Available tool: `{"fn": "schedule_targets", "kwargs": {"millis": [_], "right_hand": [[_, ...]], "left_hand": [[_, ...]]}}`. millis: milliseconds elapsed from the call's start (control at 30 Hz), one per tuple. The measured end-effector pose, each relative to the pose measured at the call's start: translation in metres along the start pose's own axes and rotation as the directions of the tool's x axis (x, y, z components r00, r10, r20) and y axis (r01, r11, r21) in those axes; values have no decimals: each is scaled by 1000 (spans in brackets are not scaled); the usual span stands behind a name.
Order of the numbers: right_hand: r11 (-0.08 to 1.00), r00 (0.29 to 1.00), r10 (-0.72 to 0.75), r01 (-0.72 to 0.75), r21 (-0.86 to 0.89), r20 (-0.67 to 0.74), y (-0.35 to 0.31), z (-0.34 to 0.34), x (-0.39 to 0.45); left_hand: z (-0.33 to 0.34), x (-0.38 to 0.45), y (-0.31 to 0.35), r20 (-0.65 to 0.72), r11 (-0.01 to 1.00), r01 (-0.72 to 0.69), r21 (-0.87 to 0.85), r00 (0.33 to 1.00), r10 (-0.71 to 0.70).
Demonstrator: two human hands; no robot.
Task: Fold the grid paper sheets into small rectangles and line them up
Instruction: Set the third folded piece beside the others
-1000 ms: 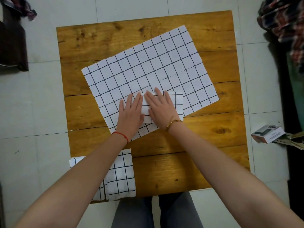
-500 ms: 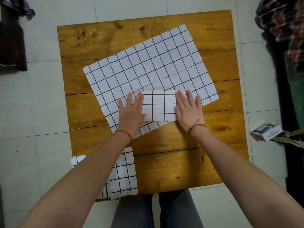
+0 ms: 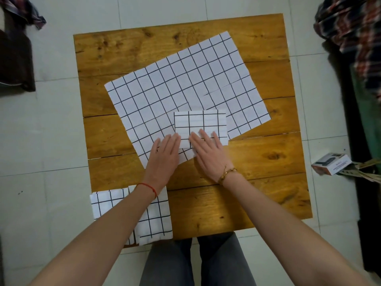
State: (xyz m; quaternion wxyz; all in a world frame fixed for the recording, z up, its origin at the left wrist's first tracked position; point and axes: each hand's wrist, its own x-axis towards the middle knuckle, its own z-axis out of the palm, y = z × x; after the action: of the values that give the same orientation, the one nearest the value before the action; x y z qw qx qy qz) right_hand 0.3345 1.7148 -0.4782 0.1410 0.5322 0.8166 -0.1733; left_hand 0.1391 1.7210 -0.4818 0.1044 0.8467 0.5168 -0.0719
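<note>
While half a second ago the hands lay spread at the two ends of the folded paper [image 3: 200, 124], they now sit close together at its near edge. The right hand [image 3: 208, 153] has slid in from the paper's right end and lies flat, fingers straight, pressing the near part of the folded paper. The left hand [image 3: 165, 156] is flat too, fingers straight, holding nothing, its tips at the folded paper's near left corner and resting on the big sheet [image 3: 181, 87] beneath. More of the folded paper shows than before: its right end is uncovered. It lies on the near right part of the big sheet, which spreads askew across the middle of the table [image 3: 257, 162] as before. Two earlier folded pieces [image 3: 152, 219] stay side by side at the table's near left corner, partly under the left forearm. A small box [image 3: 332, 166] sits on the floor to the right
</note>
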Motion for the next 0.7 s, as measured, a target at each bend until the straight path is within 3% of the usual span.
{"fn": "schedule_targets", "kwargs": {"millis": [267,433,700], "right_hand": [[1000,997,-9,10,-21,71,-24,10,-2],[998,996,11,-5,-59,92,-14,13,-13],[988,985,154,-154,-11,76,35,19,-57]], "left_hand": [[16,-32,24,220,991,118,57,967,-128],[15,-32,25,214,990,134,43,967,-140],[15,-32,20,204,991,137,-4,970,-133]]}}
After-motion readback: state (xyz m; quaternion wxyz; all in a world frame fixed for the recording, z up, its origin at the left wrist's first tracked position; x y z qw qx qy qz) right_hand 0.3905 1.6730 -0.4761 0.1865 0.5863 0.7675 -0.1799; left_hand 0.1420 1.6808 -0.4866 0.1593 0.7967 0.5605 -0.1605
